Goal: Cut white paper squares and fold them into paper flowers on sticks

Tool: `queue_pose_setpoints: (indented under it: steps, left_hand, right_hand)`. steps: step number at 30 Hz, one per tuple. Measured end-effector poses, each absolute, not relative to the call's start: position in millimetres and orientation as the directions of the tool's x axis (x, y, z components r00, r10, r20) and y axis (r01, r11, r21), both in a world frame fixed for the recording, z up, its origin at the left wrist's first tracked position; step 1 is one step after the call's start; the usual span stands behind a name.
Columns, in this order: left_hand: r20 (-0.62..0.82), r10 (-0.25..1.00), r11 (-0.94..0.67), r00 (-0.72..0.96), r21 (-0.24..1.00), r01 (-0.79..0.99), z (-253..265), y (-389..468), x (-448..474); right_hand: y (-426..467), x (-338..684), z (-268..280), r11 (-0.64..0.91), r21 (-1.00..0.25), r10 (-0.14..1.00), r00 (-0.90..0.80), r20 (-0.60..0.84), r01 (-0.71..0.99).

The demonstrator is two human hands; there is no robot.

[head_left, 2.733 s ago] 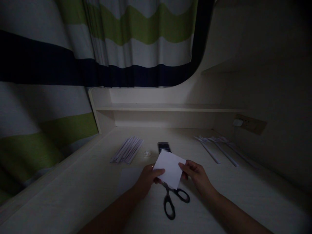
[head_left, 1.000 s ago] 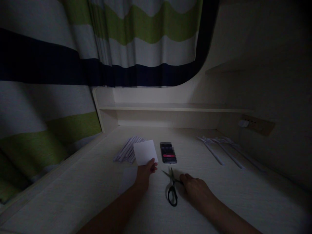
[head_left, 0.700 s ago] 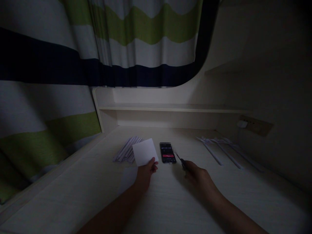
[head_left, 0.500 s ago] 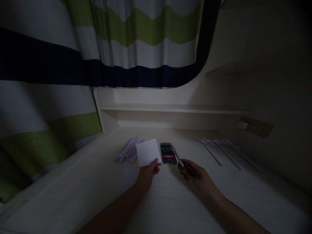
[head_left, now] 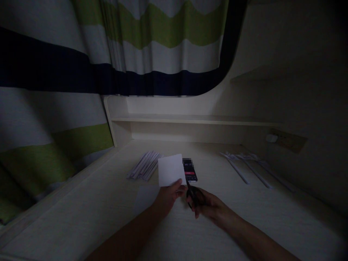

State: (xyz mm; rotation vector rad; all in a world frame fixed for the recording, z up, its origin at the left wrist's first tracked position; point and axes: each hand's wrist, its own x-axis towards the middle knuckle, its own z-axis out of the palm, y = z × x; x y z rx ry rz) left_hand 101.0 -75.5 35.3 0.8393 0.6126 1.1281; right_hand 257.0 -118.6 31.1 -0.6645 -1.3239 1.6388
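Observation:
A white sheet of paper (head_left: pixel 170 169), roughly square, is pinched by its lower edge in my left hand (head_left: pixel 172 193), thumb on top. My right hand (head_left: pixel 209 207) is closed around the dark handles of a pair of scissors (head_left: pixel 194 195). The blades point up and to the left and meet the paper's right edge near the lower corner; whether they have cut into it I cannot tell. Behind the paper lies a phone (head_left: pixel 190 173) with a lit screen, its left part covered by the sheet. Another white sheet (head_left: pixel 145 199) rests on the desk beside my left forearm.
A bundle of several white paper sticks (head_left: pixel 143 166) lies left of the held sheet. More thin white sticks (head_left: pixel 257 174) are spread at the right. A shelf (head_left: pixel 190 119) runs along the back, below a striped curtain (head_left: pixel 171 54). A socket panel (head_left: pixel 289 140) is on the right wall.
My left hand has shifted the paper slightly right, over part of the phone. My right hand has moved left and down, bringing the scissors from beside the phone to the paper's edge.

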Motion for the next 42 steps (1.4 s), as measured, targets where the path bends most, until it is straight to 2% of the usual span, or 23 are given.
queue_pose_setpoints:
  steps: [5,11,15,19,25,31,42]
  left_hand:
    - [-0.008,0.943,0.197,0.334,0.822,-0.535,32,-75,101]
    - [-0.004,0.953,0.178,0.304,0.818,-0.547,39,-81,103]
    - [-0.032,0.988,0.113,0.148,0.811,-0.574,37,-77,102]
    - [-0.034,0.999,0.049,0.038,0.838,-0.544,34,-70,98]
    - [-0.011,0.998,0.041,0.061,0.852,-0.521,40,-74,97]
    - [-0.063,0.990,0.113,0.124,0.883,-0.455,39,-75,99]
    - [-0.048,0.986,0.111,0.160,0.902,-0.416,39,-75,98]
  right_hand:
    - [-121,255,32,-0.214,-0.885,0.850,-0.525,0.040,-0.413]
    - [-118,260,30,-0.238,-0.917,0.851,-0.523,-0.038,-0.321]
    - [-113,265,27,-0.212,-0.938,0.920,-0.380,-0.097,-0.275]
    - [-113,268,35,-0.107,-0.981,0.944,-0.325,-0.050,-0.159]
    - [-116,267,43,0.016,-0.998,0.927,-0.375,-0.008,0.060]
    - [-120,264,48,0.038,-0.998,0.906,-0.422,0.010,0.058]
    - [-117,266,41,0.056,-0.996,0.903,-0.428,0.022,0.067]
